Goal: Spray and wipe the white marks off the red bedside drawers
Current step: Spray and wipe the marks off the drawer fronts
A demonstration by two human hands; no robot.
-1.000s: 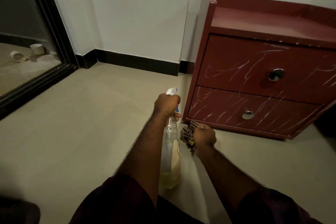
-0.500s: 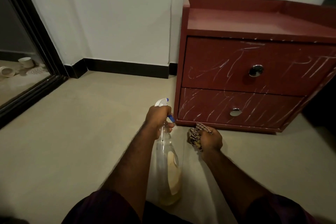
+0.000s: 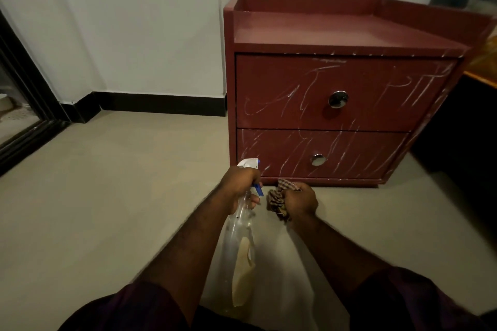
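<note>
The left hand (image 3: 239, 185) was closed around the neck of the spray bottle (image 3: 240, 258), with fingers by the blue trigger. The bottle's long axis ran from the person's lap up and away, and its white nozzle (image 3: 248, 163) pointed forward toward the lower left corner of the red drawers (image 3: 336, 105). The right hand (image 3: 301, 201) was clenched on a bunched checked cloth (image 3: 277, 196), just beside the left hand, low near the floor (image 3: 107, 196).

The drawers stood on the floor against the white wall (image 3: 148, 21), front face toward the camera. White marks crossed both fronts, the upper drawer (image 3: 295, 94) and the lower drawer (image 3: 349, 153), each with a round metal knob. The cloth was near the bottom front edge of the drawers; I could not tell if it touched.

To the left of the drawers the floor was open as far as the dark door frame (image 3: 24, 88). On the right side a dark piece of furniture (image 3: 457, 148) stood close, leaving less room.

Compared with half a second before, the drawers appeared more centred in the view, and both hands kept the same grips and almost the same place.
</note>
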